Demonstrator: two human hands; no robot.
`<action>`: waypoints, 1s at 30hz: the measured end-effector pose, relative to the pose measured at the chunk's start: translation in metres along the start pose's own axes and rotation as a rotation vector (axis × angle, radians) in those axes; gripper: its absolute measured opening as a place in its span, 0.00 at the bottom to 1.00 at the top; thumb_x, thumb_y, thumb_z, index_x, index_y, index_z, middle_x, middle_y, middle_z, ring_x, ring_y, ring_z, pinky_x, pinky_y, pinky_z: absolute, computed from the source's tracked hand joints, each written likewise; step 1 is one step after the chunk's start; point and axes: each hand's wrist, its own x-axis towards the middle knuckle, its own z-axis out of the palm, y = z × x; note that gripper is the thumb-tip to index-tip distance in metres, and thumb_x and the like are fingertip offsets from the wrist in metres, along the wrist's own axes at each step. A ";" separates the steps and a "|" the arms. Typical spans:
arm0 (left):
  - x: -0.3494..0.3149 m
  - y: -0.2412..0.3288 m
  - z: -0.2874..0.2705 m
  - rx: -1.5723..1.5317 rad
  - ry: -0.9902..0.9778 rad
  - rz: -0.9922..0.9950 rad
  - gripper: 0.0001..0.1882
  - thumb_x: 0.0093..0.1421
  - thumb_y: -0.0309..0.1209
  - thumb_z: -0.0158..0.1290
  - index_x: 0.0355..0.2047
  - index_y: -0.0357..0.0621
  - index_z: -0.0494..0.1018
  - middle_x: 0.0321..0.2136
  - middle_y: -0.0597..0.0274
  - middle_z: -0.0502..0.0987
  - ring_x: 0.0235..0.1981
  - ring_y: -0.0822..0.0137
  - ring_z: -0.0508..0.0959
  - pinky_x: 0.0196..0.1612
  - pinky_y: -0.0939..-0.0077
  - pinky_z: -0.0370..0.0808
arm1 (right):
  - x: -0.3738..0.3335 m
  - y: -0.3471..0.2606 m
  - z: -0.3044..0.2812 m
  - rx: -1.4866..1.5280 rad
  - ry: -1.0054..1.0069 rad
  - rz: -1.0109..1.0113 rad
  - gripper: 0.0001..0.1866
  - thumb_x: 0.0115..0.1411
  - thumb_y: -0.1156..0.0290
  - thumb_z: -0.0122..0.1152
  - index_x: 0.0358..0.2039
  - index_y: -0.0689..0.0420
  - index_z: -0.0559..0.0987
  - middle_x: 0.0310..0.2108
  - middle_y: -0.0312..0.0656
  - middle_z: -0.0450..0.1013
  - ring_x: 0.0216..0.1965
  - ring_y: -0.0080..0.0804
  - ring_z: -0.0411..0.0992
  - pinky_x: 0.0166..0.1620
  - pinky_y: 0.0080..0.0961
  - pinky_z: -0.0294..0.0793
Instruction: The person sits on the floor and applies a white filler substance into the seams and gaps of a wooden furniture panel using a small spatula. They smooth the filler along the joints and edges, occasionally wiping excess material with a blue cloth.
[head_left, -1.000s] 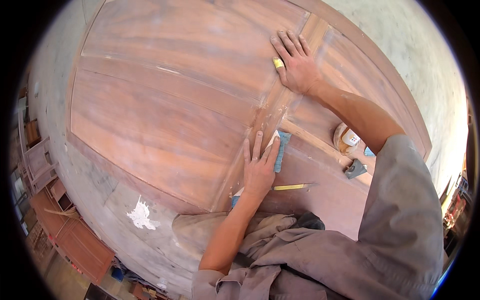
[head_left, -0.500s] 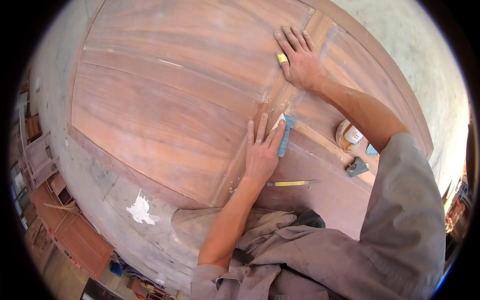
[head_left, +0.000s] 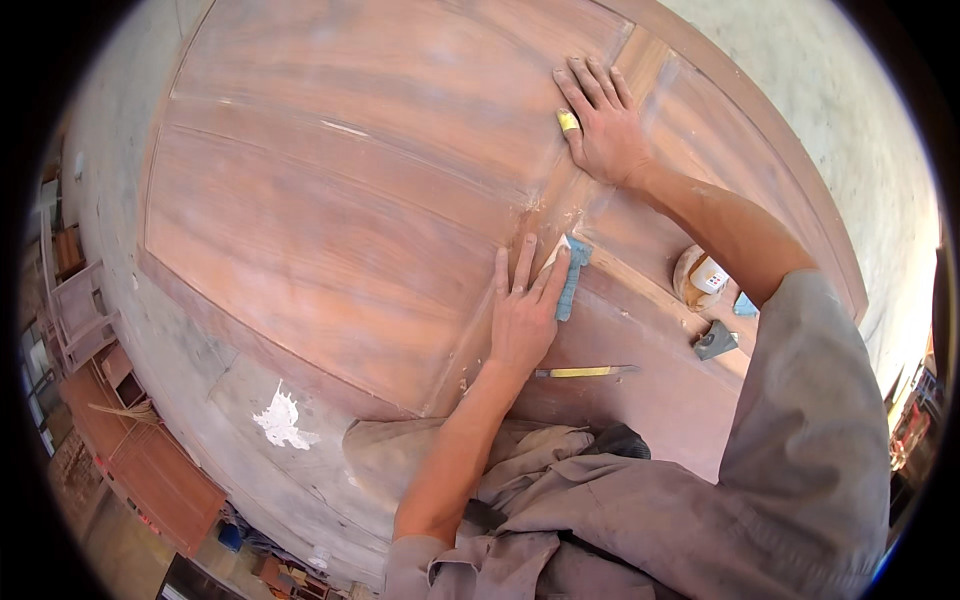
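Note:
My left hand (head_left: 524,320) lies palm down on a large reddish-brown wooden panel (head_left: 320,240), over a joint between its frame strips. Its fingers stretch forward, and its right-hand finger presses on a folded piece of blue-backed sandpaper (head_left: 572,285) with a pale corner. The thumb is hidden. Farther off and to the right, my right hand (head_left: 612,140) rests flat on the panel's cross strip, fingers spread, holding nothing. Yellow tape (head_left: 568,121) wraps its thumb. Pale filler or dust (head_left: 532,203) marks the joint just ahead of the left fingers.
A slim yellow-handled knife or tool (head_left: 585,372) lies right of my left wrist. Under my right forearm stand a round tub (head_left: 690,278) and a dark wedge-shaped piece (head_left: 715,341). A blue scrap (head_left: 745,304) lies beside them. Wooden furniture (head_left: 150,450) stands far left.
The whole view has shifted very slightly. Both hands and the sandpaper keep nearly the same places on the panel.

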 end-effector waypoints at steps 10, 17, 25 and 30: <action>0.009 0.007 0.000 0.005 0.018 -0.003 0.37 0.60 0.20 0.55 0.72 0.42 0.66 0.60 0.54 0.80 0.77 0.43 0.59 0.77 0.32 0.47 | -0.004 -0.003 0.001 0.005 0.007 -0.011 0.32 0.72 0.59 0.51 0.74 0.54 0.65 0.75 0.51 0.59 0.77 0.53 0.53 0.79 0.55 0.47; 0.020 0.005 -0.002 -0.010 0.003 -0.025 0.37 0.60 0.19 0.54 0.72 0.42 0.66 0.59 0.52 0.81 0.76 0.42 0.60 0.76 0.31 0.48 | 0.011 0.008 -0.001 -0.002 0.045 -0.021 0.31 0.72 0.59 0.52 0.73 0.55 0.66 0.75 0.51 0.60 0.77 0.53 0.54 0.79 0.55 0.47; 0.006 0.009 0.006 -0.009 0.057 -0.028 0.37 0.60 0.18 0.54 0.72 0.42 0.66 0.57 0.50 0.82 0.76 0.42 0.59 0.76 0.31 0.48 | 0.005 0.005 0.002 0.000 0.028 -0.008 0.31 0.72 0.60 0.52 0.74 0.54 0.66 0.75 0.51 0.59 0.78 0.53 0.53 0.79 0.55 0.47; 0.010 0.007 0.000 -0.018 0.007 -0.016 0.37 0.60 0.18 0.54 0.72 0.41 0.66 0.58 0.50 0.81 0.76 0.42 0.59 0.76 0.30 0.48 | 0.008 0.004 -0.001 0.004 0.010 -0.022 0.32 0.72 0.59 0.51 0.74 0.54 0.65 0.76 0.51 0.59 0.78 0.53 0.52 0.79 0.55 0.46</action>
